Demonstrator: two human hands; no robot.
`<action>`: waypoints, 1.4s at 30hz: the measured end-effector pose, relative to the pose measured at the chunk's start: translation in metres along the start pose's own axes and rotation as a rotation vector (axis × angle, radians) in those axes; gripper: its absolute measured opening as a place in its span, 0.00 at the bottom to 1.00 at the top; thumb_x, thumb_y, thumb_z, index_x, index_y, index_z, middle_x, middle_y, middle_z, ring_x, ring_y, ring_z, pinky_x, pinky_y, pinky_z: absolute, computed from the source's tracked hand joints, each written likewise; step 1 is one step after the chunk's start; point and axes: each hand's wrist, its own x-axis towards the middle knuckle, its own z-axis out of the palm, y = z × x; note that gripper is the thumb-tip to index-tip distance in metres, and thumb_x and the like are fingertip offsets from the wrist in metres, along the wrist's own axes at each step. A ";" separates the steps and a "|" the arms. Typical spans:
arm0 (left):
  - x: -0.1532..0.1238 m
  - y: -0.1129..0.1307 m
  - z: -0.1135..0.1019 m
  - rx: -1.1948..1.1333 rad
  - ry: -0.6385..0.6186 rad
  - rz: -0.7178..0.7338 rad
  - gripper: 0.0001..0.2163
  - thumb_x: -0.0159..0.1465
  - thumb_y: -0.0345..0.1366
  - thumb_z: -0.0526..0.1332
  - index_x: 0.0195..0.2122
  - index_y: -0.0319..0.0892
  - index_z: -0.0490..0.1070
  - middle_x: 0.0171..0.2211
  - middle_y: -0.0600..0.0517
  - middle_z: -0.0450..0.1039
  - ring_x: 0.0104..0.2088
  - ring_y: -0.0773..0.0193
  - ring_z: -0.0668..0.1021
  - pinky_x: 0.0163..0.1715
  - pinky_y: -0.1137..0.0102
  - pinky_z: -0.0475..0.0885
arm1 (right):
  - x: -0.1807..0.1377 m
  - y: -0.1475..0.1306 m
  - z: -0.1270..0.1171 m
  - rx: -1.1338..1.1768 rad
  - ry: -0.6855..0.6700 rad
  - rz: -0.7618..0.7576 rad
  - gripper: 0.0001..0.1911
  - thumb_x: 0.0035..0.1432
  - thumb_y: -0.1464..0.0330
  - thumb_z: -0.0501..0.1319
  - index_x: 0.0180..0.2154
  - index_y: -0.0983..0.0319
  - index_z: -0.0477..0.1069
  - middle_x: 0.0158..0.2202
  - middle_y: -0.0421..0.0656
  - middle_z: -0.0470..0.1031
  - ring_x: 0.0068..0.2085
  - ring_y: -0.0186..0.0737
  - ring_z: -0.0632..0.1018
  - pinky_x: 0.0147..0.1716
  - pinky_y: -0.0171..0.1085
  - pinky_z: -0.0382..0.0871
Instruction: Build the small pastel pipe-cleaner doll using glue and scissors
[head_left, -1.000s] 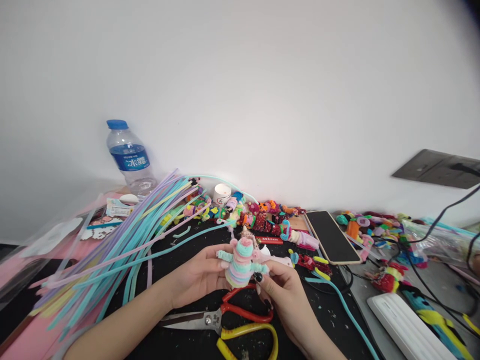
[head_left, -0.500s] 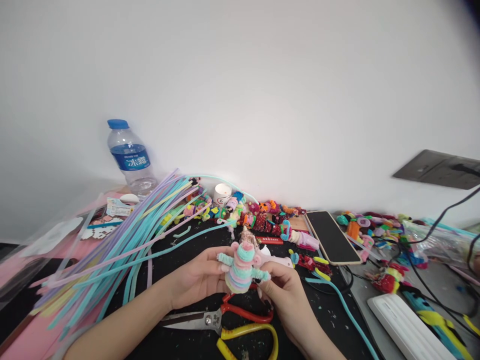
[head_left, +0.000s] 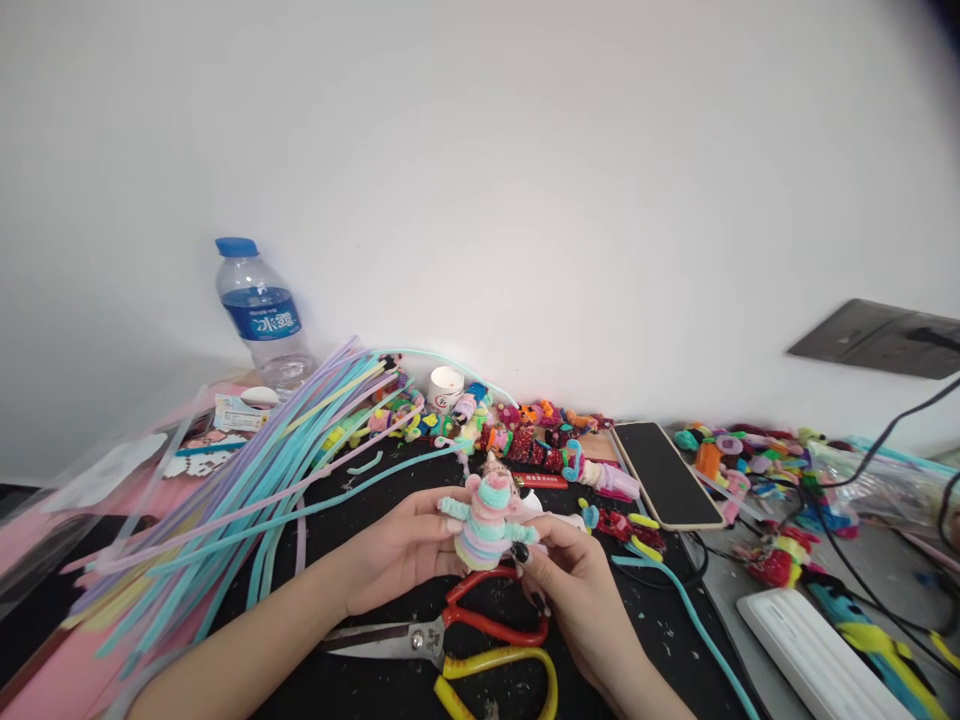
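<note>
Between my two hands is a small pipe-cleaner figure (head_left: 489, 528), striped in pink, mint, lilac and yellow, with round pink ears and two mint arms stretched sideways. My left hand (head_left: 401, 550) grips it from its left, the thumb by one mint arm. On the other side, my right hand (head_left: 574, 585) pinches the figure near its other arm and lower body; a dark nail shows on the thumb. Just below the hands lie scissors (head_left: 427, 640) with one red and one yellow handle, blades pointing left.
Long pastel pipe cleaners (head_left: 300, 450) spread over the left side. A water bottle (head_left: 262, 310) leans at the wall. Several colourful pipe-cleaner figures (head_left: 525, 440) line the back near a paper cup (head_left: 445, 388). Rightward are a phone (head_left: 667, 475), a white power strip (head_left: 806, 650) and black cables.
The figure has risen slightly and tipped back in my hands. My right thumb has shifted up against its lower side. The surroundings have stayed put.
</note>
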 end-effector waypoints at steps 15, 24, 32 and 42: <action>0.002 -0.001 0.001 0.008 0.050 0.030 0.13 0.55 0.30 0.63 0.43 0.39 0.74 0.39 0.45 0.77 0.37 0.61 0.78 0.39 0.69 0.70 | 0.001 -0.006 0.001 -0.114 0.032 -0.059 0.15 0.51 0.62 0.65 0.21 0.63 0.67 0.18 0.36 0.64 0.22 0.30 0.60 0.21 0.31 0.51; 0.002 -0.003 0.000 0.009 0.018 0.018 0.13 0.56 0.30 0.63 0.43 0.39 0.74 0.39 0.46 0.77 0.38 0.60 0.78 0.41 0.67 0.70 | 0.000 -0.003 -0.001 -0.077 -0.011 -0.053 0.15 0.52 0.62 0.64 0.21 0.63 0.65 0.17 0.35 0.63 0.21 0.29 0.58 0.20 0.30 0.50; 0.001 -0.002 0.001 0.008 -0.003 -0.010 0.14 0.55 0.30 0.63 0.44 0.40 0.73 0.46 0.44 0.74 0.45 0.55 0.76 0.44 0.64 0.70 | -0.001 -0.004 0.001 -0.024 -0.032 -0.018 0.15 0.50 0.62 0.65 0.20 0.63 0.65 0.17 0.35 0.63 0.20 0.29 0.59 0.20 0.30 0.50; 0.000 0.001 0.006 0.039 -0.004 -0.036 0.13 0.56 0.29 0.62 0.44 0.39 0.73 0.42 0.45 0.75 0.41 0.59 0.77 0.43 0.65 0.70 | -0.001 -0.004 0.002 -0.050 -0.063 0.032 0.16 0.51 0.60 0.64 0.20 0.62 0.64 0.17 0.36 0.64 0.18 0.28 0.58 0.18 0.30 0.48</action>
